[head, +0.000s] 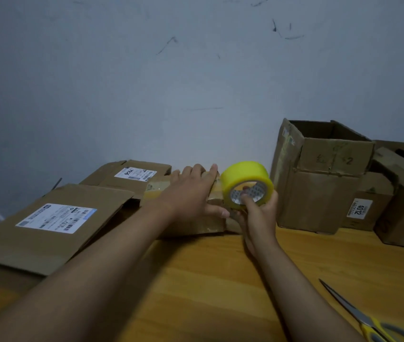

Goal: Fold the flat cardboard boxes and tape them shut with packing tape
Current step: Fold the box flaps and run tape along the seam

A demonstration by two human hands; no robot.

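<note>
Folded box [191,213]: laid on the bench [220,280], long axis left-right, pressed flat by the left hand [191,191], fingers straight. Tape roll [246,185]: held at the box's right end, right hand [257,213] fingers hooked through its core.

A low brown cardboard box [191,218] lies on the wooden desk [208,280], its top flaps down, pale tape across the top. At its right end a yellow roll of packing tape [245,178] stands on edge — printed core facing the camera. Two flat brown cardboard boxes with white labels [45,225] [127,176] lie left; an open-topped tall brown cardboard box [319,174] stands right.
</note>
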